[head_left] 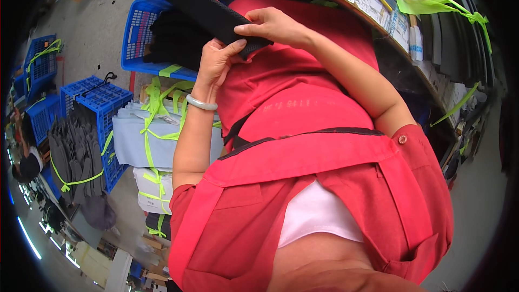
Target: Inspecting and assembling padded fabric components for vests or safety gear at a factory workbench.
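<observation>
A long, curved black strip (pixel 189 5) with a ribbed surface and a thin red edge runs from the upper left to the red apron (pixel 308 103) on my lap. Its near end is pinched by both of my hands. My left hand (pixel 219 62), below a pale bangle (pixel 201 103), grips the end from the left with the thumb on top. From the right, my right hand (pixel 278 26) presses its thumb on the strip just above the left thumb. The fingers under the strip are partly hidden.
A blue crate (pixel 130 40) with black pieces stands left of my knees. Below it lie light-blue sheets (pixel 132 140) tied with neon-green strips. More blue crates (pixel 97 89) and a grey tied bundle (pixel 78 154) are further left. A workbench edge (pixel 378 24) with a yellow tool (pixel 382 0) runs along the upper right.
</observation>
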Demonstrator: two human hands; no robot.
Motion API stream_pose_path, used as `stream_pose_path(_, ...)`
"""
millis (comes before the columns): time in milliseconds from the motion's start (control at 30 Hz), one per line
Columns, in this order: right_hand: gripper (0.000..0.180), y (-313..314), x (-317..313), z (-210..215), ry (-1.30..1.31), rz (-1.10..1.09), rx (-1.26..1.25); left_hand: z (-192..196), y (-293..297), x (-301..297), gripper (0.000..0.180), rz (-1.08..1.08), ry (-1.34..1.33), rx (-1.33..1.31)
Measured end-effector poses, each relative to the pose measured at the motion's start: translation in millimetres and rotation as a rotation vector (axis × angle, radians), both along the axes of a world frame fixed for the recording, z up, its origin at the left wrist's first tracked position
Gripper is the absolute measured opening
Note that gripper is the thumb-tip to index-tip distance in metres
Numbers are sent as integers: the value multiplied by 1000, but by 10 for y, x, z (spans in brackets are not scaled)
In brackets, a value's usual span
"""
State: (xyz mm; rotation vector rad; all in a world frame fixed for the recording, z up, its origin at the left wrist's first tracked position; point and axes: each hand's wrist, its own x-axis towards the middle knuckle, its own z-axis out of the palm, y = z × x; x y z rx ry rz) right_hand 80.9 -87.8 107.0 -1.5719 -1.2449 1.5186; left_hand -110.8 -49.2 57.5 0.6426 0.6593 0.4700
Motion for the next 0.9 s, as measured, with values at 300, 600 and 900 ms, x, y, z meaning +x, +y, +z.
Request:
stream_pose_path(300, 32, 34, -152, -345, 30, -120, 258, -20, -45, 26, 28, 21, 156, 220)
stream_pose_path(600, 45, -38, -117, -91, -197, -26, 226, 51, 300, -139, 33, 102, -190, 10)
stream_pose_path(900, 42, -154, -231, 11, -599, 180, 446, -69, 740, -124, 14, 734, -17, -28)
